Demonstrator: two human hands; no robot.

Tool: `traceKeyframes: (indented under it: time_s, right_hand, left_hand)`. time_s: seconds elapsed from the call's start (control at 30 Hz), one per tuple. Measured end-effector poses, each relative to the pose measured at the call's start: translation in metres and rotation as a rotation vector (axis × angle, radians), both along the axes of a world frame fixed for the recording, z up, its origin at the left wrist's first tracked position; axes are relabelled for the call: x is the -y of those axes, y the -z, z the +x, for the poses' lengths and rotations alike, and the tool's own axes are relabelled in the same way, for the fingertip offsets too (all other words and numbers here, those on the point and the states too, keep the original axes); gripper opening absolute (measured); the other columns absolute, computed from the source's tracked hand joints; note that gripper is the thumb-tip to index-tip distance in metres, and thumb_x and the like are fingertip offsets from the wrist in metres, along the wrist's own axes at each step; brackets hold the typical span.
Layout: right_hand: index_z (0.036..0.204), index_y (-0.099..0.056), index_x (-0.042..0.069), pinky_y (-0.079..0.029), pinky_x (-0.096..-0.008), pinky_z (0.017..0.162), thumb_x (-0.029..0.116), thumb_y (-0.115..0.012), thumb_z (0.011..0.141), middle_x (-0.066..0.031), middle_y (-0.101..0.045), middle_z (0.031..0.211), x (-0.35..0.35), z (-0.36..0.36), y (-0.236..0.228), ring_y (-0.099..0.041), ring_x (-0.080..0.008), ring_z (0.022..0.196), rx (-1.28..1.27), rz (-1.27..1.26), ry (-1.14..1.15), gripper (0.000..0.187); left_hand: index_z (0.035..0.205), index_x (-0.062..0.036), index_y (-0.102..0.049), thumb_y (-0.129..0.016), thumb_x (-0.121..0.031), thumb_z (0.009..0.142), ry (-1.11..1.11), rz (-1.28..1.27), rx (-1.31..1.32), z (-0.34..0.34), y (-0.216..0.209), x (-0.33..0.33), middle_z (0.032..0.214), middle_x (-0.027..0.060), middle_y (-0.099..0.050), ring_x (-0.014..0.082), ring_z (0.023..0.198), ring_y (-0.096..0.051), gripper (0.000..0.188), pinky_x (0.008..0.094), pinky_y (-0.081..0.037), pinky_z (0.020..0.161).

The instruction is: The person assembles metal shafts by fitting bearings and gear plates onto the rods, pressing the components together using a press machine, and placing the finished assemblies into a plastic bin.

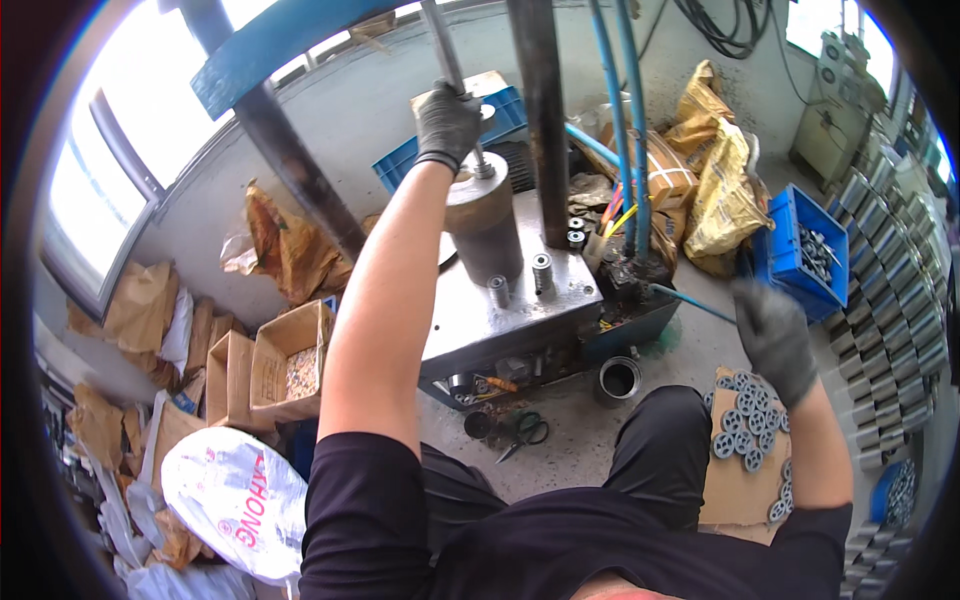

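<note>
My left hand point(448, 122), in a dark grey glove, reaches up to the press with its fingers closed around a metal rod point(442, 45) that comes down from above. Just below it stands a large metal cylinder point(487, 235) on the steel press table point(455, 325), with a thin shaft rising from its top. Small metal sleeves point(541, 272) stand upright beside the cylinder. Off to the right, my gloved right hand point(775, 335) is closed and slightly blurred, at the end of a thin blue lever point(692, 302) running from the machine's base.
A blue crate point(808, 250) of small metal parts sits at the right, near stacked metal tubes point(880, 330). Grey wheel-shaped parts point(745, 420) lie on cardboard. Scissors point(525, 432) and a dark-filled can point(618, 380) are on the floor. Cardboard boxes point(290, 365) stand left.
</note>
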State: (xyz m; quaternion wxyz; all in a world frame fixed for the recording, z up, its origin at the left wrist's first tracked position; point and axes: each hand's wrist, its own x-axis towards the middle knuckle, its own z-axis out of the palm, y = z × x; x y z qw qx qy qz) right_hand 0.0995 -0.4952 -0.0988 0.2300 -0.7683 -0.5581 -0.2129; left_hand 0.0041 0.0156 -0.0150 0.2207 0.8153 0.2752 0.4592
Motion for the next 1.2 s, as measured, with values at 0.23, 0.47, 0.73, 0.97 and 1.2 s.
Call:
traceKeyframes:
  time_s: [0.23, 0.47, 0.73, 0.97, 1.2]
  right_hand:
    - [0.099, -0.069, 0.002, -0.055, -0.0503, 0.075, 0.007, -0.065, 0.087, -0.0217, -0.069, 0.085, -0.094, 0.088, -0.043, -0.069, -0.0415, 0.083, 0.155, 0.318, 0.007, 0.014]
    - [0.094, -0.073, 0.005, -0.059, -0.0477, 0.082, 0.023, -0.057, 0.093, -0.0184, -0.074, 0.091, -0.13, 0.092, -0.076, -0.074, -0.0362, 0.088, 0.152, 0.086, 0.252, 0.024]
    - [0.089, -0.075, 0.004, -0.059, -0.049, 0.081, 0.022, -0.056, 0.091, -0.0219, -0.075, 0.09, -0.125, 0.091, -0.077, -0.074, -0.0389, 0.087, 0.026, 0.152, 0.24, 0.026]
    - [0.09, -0.074, 0.003, -0.059, -0.0494, 0.079, 0.024, -0.056, 0.093, -0.0218, -0.074, 0.088, -0.117, 0.078, -0.076, -0.074, -0.0377, 0.085, 0.034, 0.136, 0.256, 0.027]
    - [0.093, -0.073, 0.004, -0.059, -0.0498, 0.078, 0.024, -0.056, 0.093, -0.0213, -0.073, 0.089, -0.105, 0.072, -0.064, -0.074, -0.0381, 0.086, 0.016, 0.075, 0.279, 0.026]
  left_hand:
    - [0.088, -0.0152, -0.049, -0.064, -0.001, 0.091, 0.214, -0.063, 0.211, 0.007, 0.021, -0.026, 0.075, -0.0003, -0.048, 0.0133, 0.059, -0.055, 0.021, 0.0312, -0.05, 0.049]
    - [0.109, -0.0051, -0.052, -0.069, 0.0, 0.096, 0.369, -0.33, 0.334, 0.009, 0.024, -0.04, 0.093, 0.003, -0.057, 0.0143, 0.077, -0.063, 0.021, 0.0295, -0.058, 0.058]
    - [0.106, -0.0011, -0.058, -0.06, 0.001, 0.102, 0.636, -0.139, 0.587, -0.056, 0.032, 0.08, 0.082, 0.0032, -0.057, 0.0109, 0.064, -0.054, 0.005, 0.0222, -0.042, 0.056]
    - [0.131, -0.0024, -0.063, -0.06, -0.019, 0.106, 0.533, -0.48, 0.592, -0.163, 0.137, 0.182, 0.113, 0.0158, -0.068, 0.0254, 0.102, -0.069, 0.031, 0.0363, -0.06, 0.084]
    - [0.11, -0.0025, -0.064, -0.06, -0.005, 0.093, 0.624, -0.566, 0.035, -0.192, 0.242, 0.165, 0.096, 0.0053, -0.069, 0.0161, 0.088, -0.067, 0.018, 0.0323, -0.058, 0.081]
